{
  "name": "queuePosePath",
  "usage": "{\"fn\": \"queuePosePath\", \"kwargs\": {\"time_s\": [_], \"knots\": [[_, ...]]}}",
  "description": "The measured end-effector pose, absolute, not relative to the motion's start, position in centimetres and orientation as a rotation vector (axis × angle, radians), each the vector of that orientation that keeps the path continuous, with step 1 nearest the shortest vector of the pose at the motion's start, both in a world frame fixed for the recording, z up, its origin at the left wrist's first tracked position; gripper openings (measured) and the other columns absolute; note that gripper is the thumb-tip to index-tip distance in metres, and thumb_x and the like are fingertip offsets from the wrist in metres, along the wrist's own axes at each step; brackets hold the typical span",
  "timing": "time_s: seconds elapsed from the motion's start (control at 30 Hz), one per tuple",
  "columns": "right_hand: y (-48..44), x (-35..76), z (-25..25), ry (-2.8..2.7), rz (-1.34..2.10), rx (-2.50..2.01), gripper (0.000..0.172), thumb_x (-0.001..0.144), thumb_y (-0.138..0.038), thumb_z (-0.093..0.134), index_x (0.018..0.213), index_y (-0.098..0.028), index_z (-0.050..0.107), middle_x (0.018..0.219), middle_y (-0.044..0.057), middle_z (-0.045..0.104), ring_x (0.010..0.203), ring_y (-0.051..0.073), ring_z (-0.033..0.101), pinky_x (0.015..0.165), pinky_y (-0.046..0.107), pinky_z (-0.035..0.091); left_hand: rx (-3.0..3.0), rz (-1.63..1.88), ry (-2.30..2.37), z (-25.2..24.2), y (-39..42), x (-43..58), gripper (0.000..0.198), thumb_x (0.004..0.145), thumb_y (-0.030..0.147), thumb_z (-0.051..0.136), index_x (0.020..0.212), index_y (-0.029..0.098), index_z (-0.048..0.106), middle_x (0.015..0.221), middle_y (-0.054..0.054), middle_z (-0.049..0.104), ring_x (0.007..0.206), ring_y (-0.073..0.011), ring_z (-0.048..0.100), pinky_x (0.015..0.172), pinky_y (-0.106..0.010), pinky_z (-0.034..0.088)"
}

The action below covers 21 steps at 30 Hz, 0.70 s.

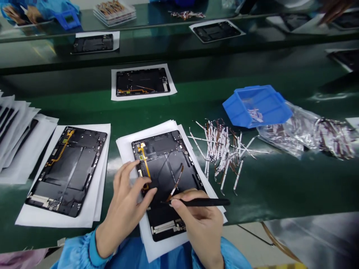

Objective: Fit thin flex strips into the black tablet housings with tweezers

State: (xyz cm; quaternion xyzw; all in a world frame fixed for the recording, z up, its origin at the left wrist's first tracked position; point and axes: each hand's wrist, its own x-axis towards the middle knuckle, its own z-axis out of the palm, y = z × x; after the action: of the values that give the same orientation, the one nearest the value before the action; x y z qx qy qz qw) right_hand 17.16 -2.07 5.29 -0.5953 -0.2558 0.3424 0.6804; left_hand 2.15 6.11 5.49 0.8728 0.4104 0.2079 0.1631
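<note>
In front of me an opened black tablet housing (157, 213) lies on white paper sheets (125, 147). An orange flex cable (146, 164) runs along its left edge. My left hand (130, 194) is at that edge, fingers apart, holding nothing. Black tweezers (207, 202) are pinched in my right hand (200, 220), over the middle of the housing. A thin white-and-brown flex strip (176, 183) rises by the tweezer tips; whether they grip it I cannot make out.
Loose flex strips (221, 149) are piled at the right, near a blue bin (255, 106) and plastic bags (294, 130). Another tablet housing (73, 164) lies left, beside stacked papers (17, 138). Across the bench are more housings (143, 80) and a co-worker's hands (24, 15).
</note>
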Motion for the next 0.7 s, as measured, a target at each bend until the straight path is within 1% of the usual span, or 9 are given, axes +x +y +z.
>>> {"fn": "queuePosePath", "kwargs": {"time_s": [0.07, 0.17, 0.33, 0.43, 0.5, 0.53, 0.6, 0.63, 0.7], "knots": [[-2.1, 17.2, 5.0, -0.557, 0.754, -1.37, 0.018, 0.072, -0.009, 0.078, 0.074, -0.024, 0.068, 0.071, -0.003, 0.072, 0.065, 0.013, 0.071, 0.058, 0.018, 0.058, 2.494, 0.387, 1.135, 5.5, 6.2, 3.0, 0.007, 0.093, 0.023, 0.061, 0.098, 0.019, 0.06, 0.152, -0.016, 0.031, 0.146, -0.0391, 0.022, 0.109, -0.062, 0.037], [-2.1, 17.2, 4.7, -0.552, 0.757, -1.393, 0.016, 0.073, -0.011, 0.078, 0.075, -0.023, 0.068, 0.071, -0.002, 0.072, 0.065, 0.014, 0.071, 0.057, 0.019, 0.058, 2.447, 0.267, 1.102, 5.5, 5.8, 3.5, 0.004, 0.096, 0.021, 0.054, 0.092, 0.021, 0.055, 0.155, -0.014, 0.027, 0.15, -0.0369, 0.013, 0.11, -0.064, 0.035], [-2.0, 17.2, 4.8, -0.552, 0.77, -1.402, 0.016, 0.073, -0.011, 0.078, 0.074, -0.023, 0.067, 0.07, -0.003, 0.071, 0.065, 0.014, 0.072, 0.06, 0.022, 0.06, 2.34, 0.467, 1.238, 4.9, 5.9, 2.4, 0.012, 0.097, 0.021, 0.051, 0.086, 0.023, 0.053, 0.153, -0.008, 0.031, 0.15, -0.0328, 0.016, 0.115, -0.064, 0.028], [-1.9, 17.2, 4.8, -0.556, 0.777, -1.422, 0.016, 0.073, -0.012, 0.078, 0.074, -0.023, 0.067, 0.069, -0.003, 0.072, 0.064, 0.014, 0.072, 0.06, 0.021, 0.061, 2.261, 0.575, 1.34, 4.0, 6.4, 1.8, 0.002, 0.095, 0.023, 0.055, 0.095, 0.023, 0.053, 0.151, -0.01, 0.036, 0.149, -0.0323, 0.021, 0.117, -0.061, 0.025], [-1.9, 17.0, 4.9, -0.568, 0.777, -1.449, 0.015, 0.073, -0.012, 0.078, 0.074, -0.023, 0.068, 0.07, -0.003, 0.072, 0.065, 0.013, 0.072, 0.061, 0.02, 0.061, 2.178, 0.629, 1.368, 3.4, 6.5, 1.7, 0.028, 0.094, 0.024, 0.057, 0.12, 0.024, 0.048, 0.151, -0.013, 0.036, 0.148, -0.0309, 0.026, 0.118, -0.058, 0.026], [-1.9, 16.9, 4.9, -0.577, 0.773, -1.466, 0.015, 0.073, -0.012, 0.078, 0.074, -0.023, 0.068, 0.07, -0.003, 0.072, 0.065, 0.013, 0.072, 0.061, 0.02, 0.061, 2.129, 0.661, 1.376, 3.2, 6.4, 1.7, 0.043, 0.094, 0.025, 0.058, 0.133, 0.024, 0.04, 0.152, -0.014, 0.034, 0.147, -0.03, 0.028, 0.119, -0.057, 0.027], [-2.0, 16.6, 5.0, -0.596, 0.762, -1.503, 0.015, 0.073, -0.012, 0.079, 0.075, -0.023, 0.068, 0.07, -0.003, 0.072, 0.065, 0.013, 0.072, 0.062, 0.019, 0.061, 2.023, 0.728, 1.39, 3.0, 6.1, 1.5, 0.062, 0.094, 0.026, 0.058, 0.146, 0.025, 0.025, 0.153, -0.015, 0.033, 0.146, -0.0284, 0.03, 0.119, -0.055, 0.029], [-2.0, 16.4, 5.1, -0.609, 0.762, -1.515, 0.016, 0.073, -0.012, 0.08, 0.076, -0.022, 0.068, 0.071, -0.003, 0.072, 0.065, 0.013, 0.072, 0.062, 0.019, 0.061, 1.974, 0.744, 1.391, 3.0, 5.8, 1.3, 0.059, 0.095, 0.026, 0.057, 0.145, 0.026, 0.026, 0.153, -0.014, 0.034, 0.146, -0.0277, 0.031, 0.119, -0.055, 0.029], [-2.0, 16.0, 5.1, -0.645, 0.784, -1.531, 0.016, 0.073, -0.013, 0.08, 0.078, -0.022, 0.068, 0.071, -0.003, 0.071, 0.064, 0.013, 0.072, 0.062, 0.019, 0.062, 1.909, 0.716, 1.367, 3.1, 5.1, 0.7, 0.038, 0.095, 0.025, 0.055, 0.131, 0.029, 0.043, 0.152, -0.01, 0.037, 0.145, -0.0274, 0.032, 0.118, -0.056, 0.029]]}}
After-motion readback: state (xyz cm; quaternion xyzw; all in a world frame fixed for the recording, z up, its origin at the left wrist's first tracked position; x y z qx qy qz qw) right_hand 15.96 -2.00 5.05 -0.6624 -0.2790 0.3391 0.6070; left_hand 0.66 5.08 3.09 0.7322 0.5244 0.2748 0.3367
